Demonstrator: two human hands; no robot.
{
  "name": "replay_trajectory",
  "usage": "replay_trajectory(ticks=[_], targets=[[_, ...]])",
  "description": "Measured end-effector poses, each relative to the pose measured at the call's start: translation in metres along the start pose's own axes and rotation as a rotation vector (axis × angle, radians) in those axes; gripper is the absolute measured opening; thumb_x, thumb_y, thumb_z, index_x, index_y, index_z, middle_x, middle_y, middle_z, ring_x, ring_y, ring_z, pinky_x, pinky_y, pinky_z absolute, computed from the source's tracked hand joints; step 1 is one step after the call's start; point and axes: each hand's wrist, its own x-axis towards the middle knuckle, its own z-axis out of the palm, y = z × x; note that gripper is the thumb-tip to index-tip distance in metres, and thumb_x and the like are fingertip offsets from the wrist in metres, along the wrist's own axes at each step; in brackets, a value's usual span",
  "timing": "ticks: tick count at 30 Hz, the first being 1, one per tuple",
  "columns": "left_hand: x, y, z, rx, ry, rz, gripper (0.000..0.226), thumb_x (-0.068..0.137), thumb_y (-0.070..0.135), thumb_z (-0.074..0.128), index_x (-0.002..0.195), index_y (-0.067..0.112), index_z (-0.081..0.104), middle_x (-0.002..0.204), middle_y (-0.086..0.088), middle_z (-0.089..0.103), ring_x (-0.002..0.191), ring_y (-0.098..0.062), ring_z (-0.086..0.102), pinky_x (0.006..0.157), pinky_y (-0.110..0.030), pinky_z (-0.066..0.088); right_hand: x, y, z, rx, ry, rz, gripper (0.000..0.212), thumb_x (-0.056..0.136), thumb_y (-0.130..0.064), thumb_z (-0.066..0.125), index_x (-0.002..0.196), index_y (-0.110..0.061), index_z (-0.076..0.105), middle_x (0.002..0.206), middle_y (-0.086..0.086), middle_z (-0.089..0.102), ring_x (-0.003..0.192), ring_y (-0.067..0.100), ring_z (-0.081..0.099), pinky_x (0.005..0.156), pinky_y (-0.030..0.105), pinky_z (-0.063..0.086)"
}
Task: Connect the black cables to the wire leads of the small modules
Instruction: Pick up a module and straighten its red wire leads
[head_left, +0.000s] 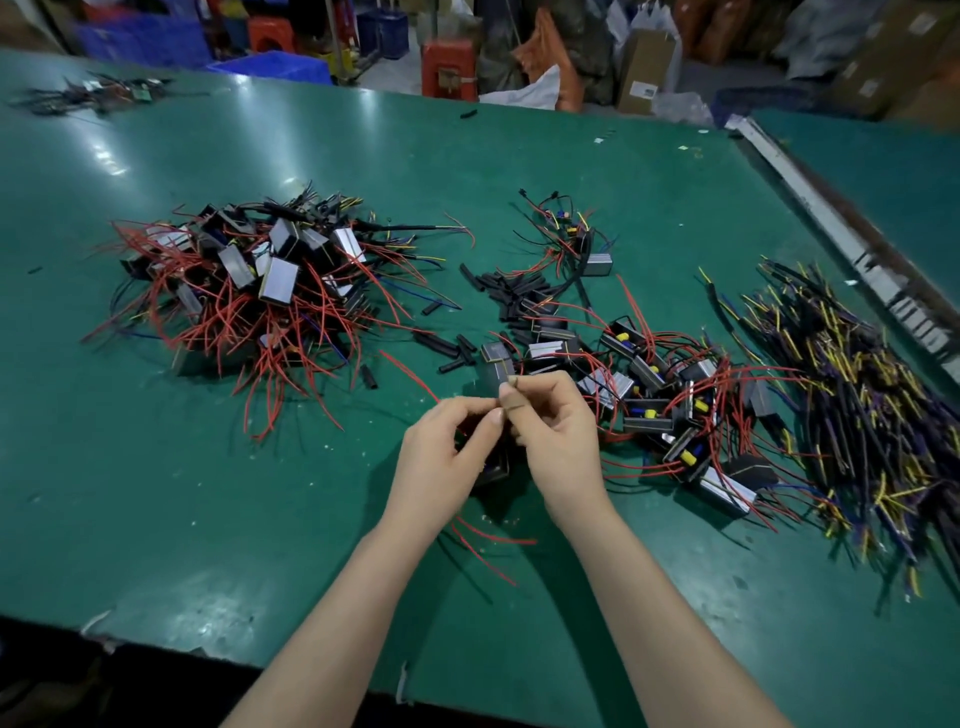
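Both hands' grip (501, 408) on wire lead (511, 383)

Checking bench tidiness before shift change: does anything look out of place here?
Mostly sorted piles, but a few black sleeve pieces lie scattered away from their cluster, and one sits alone far up the green table.

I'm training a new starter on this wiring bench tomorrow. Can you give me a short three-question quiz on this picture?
1. True or false: the loose black cables lie to the right of both hands.
2. Which pile has the black cables already joined on: A) the left pile B) the modules beside the right hand?
3. Fill in: the left hand and right hand pinch thin wire ends between their ____.

Key: 1 true; 2 A; 3 fingers.
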Motion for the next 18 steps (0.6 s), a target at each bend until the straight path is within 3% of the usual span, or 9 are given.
replay_trajectory(ticks=[6,9,11,15,18], targets=[[0.008,0.0,0.007,0.165,-0.007,-0.021,0.005,0.084,0.022,0.066,0.086,0.021,0.071,0.086,0.005,0.068,0.086,-0.019,0.06,0.079,-0.04,0.048,0.013,-0.026,-0.02,-0.16,-0.105,0.204,0.017,0.09,-0.008,0.061,0.092,-0.025,0.059,0.081,-0.004,0.061,0.073,0.009,0.057,0.062,0.018,0.049],[0.01,-0.001,0.007,0.208,0.008,-0.037,0.008,0.087,0.027,0.062,0.088,0.023,0.069,0.089,0.007,0.066,0.09,-0.018,0.058,0.08,-0.036,0.046,0.029,-0.045,-0.025,-0.364,-0.004,0.039,0.014,0.089,-0.012,0.062,0.086,-0.025,0.06,0.079,-0.009,0.063,0.073,0.007,0.057,0.071,0.023,0.047],[0.01,-0.003,0.007,0.259,0.002,-0.026,0.011,0.09,0.03,0.058,0.091,0.023,0.067,0.092,0.005,0.066,0.093,-0.02,0.057,0.079,-0.034,0.043,0.044,-0.056,-0.015,-0.556,-0.035,-0.082,0.006,0.087,-0.017,0.064,0.089,-0.022,0.064,0.082,-0.008,0.065,0.079,0.011,0.06,0.077,0.025,0.046],[0.011,-0.004,0.007,0.308,0.007,-0.01,0.015,0.092,0.033,0.055,0.093,0.023,0.066,0.096,0.002,0.065,0.096,-0.022,0.056,0.075,-0.031,0.038,0.081,-0.063,0.026,-1.097,-0.38,-0.242,0.023,0.086,-0.025,0.062,0.108,-0.022,0.068,0.107,0.001,0.066,0.104,0.022,0.058,0.092,0.034,0.046],[0.012,-0.006,0.008,0.321,0.015,-0.022,0.014,0.091,0.035,0.054,0.093,0.026,0.065,0.096,0.004,0.064,0.097,-0.02,0.055,0.073,-0.031,0.039,0.1,-0.054,0.057,-1.377,-0.679,-0.271,0.028,0.086,-0.019,0.061,0.111,-0.027,0.067,0.114,0.001,0.066,0.111,0.025,0.057,0.089,0.037,0.049]])
